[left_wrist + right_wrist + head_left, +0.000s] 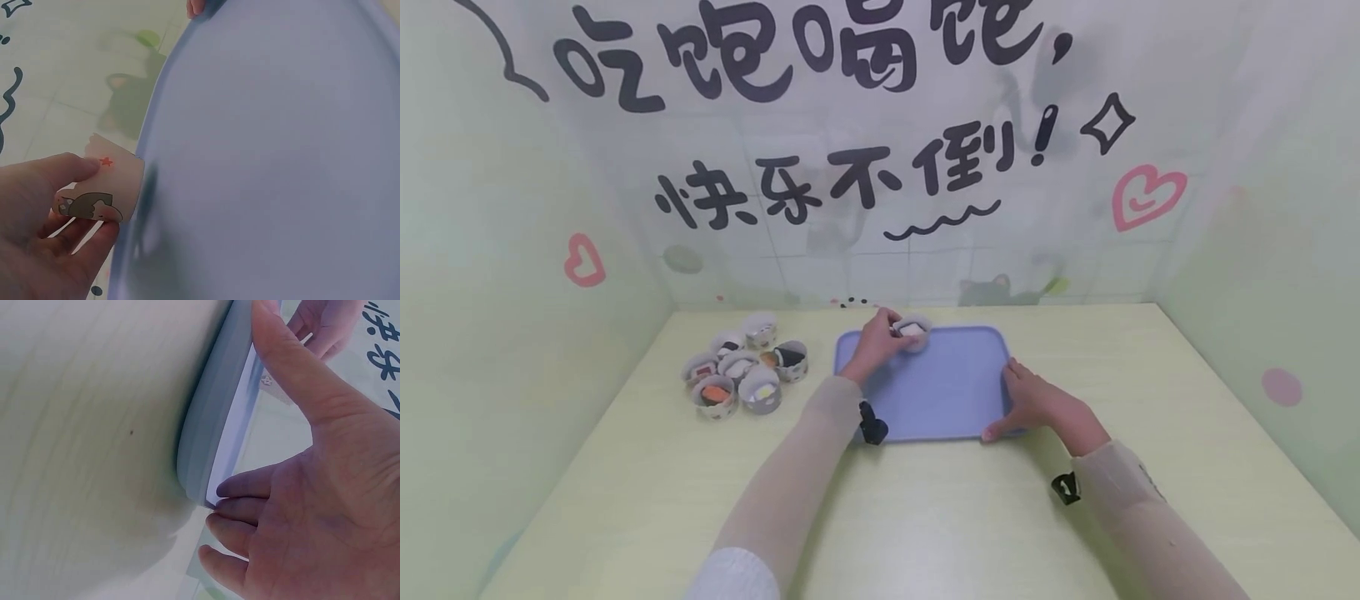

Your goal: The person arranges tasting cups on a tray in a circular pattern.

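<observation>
The left hand [877,344] pinches a small paper cup [913,332] at the back left edge of a blue tray [947,383]; something white shows inside the cup. In the left wrist view, thumb and fingers of the left hand [47,219] grip the cup [119,184], which has a printed cartoon and a red mark, beside the tray's rim [164,69]. The right hand [1037,400] rests on the tray's right edge. In the right wrist view, the right hand [319,500] has its thumb along one side of the tray [209,437] and its fingertips at the corner.
Several paper cups stand in a cluster left of the tray, one with an orange piece [715,395], one with a dark piece [789,357] and one with a yellow-and-white piece [761,392]. A wall with black lettering [865,179] rises behind the pale table [910,517].
</observation>
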A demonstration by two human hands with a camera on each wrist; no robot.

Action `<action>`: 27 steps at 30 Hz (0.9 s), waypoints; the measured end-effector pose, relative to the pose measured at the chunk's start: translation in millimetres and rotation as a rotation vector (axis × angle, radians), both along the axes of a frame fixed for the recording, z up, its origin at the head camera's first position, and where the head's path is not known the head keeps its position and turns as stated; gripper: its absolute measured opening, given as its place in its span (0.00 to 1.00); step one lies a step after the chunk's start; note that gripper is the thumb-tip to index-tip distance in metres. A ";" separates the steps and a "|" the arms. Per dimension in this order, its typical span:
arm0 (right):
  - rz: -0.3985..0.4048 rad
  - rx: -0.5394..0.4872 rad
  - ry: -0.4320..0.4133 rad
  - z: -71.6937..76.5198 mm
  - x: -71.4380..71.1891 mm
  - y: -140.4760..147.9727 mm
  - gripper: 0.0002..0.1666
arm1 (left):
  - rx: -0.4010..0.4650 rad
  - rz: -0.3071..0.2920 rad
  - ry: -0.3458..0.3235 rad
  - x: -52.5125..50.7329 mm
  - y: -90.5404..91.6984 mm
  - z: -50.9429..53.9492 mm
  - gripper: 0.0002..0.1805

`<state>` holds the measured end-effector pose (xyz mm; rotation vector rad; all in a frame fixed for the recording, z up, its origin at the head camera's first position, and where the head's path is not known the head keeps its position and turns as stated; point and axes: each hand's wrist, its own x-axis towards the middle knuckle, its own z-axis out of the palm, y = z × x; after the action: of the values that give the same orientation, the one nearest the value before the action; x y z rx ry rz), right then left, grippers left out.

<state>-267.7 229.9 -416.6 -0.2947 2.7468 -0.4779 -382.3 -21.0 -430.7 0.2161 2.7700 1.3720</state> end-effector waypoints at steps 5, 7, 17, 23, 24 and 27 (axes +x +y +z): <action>-0.002 0.007 0.001 0.0 0.1 -0.9 0.79 | -0.027 -0.006 0.002 -0.8 2.4 -2.0 0.24; -0.001 0.011 0.002 0.1 0.5 -0.7 0.80 | -0.034 -0.003 0.001 -0.9 3.3 -3.1 0.24; 0.009 0.004 0.006 0.7 0.6 -2.2 0.80 | -0.026 0.004 -0.029 -2.4 3.7 -6.6 0.28; 0.019 0.005 0.020 0.6 1.8 -1.8 0.79 | -0.015 -0.006 -0.034 -1.6 1.8 -5.5 0.32; 0.022 0.006 0.022 0.7 2.1 -1.5 0.79 | -0.009 -0.009 -0.036 -1.4 1.3 -5.3 0.33; 0.028 0.008 0.022 1.9 2.5 -1.3 0.79 | 0.017 -0.009 -0.043 -1.8 -1.1 -4.7 0.34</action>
<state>-265.2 228.6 -414.7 -0.3377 2.7619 -0.4589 -384.1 -22.1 -435.4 0.1975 2.7206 1.3814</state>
